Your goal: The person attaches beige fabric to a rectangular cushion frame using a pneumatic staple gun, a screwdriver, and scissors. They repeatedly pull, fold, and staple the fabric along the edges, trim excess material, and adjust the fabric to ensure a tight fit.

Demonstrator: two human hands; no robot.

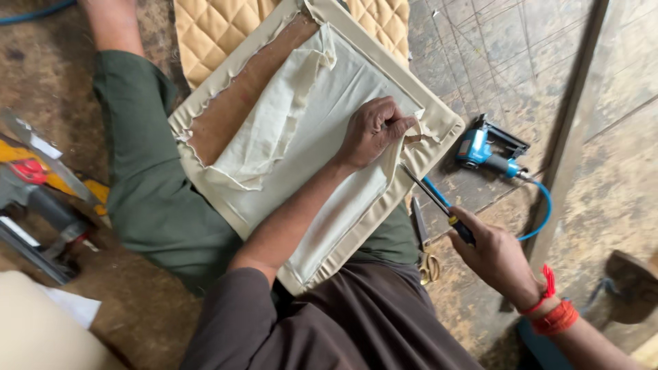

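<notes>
Flat cream fabric-covered seat panel [384,89] lies across person's lap, back side up, loose cream lining cloth [274,123] folded over bare brown board. Left hand [373,130] presses near panel's right edge, fingers curled, pinching cloth edge there. Right hand [490,257] closed around dark handle of long thin screwdriver [435,200]; tip touches same panel edge, just below left hand. Blue pneumatic stapler [483,152] with blue hose rests on worn wooden floor, beside panel's right corner. Scissors [426,257] near right hand.

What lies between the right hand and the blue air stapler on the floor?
In the head view, a blue air hose curves over bare scuffed floor between the right hand and the blue air stapler; nothing else lies on that stretch.
</notes>
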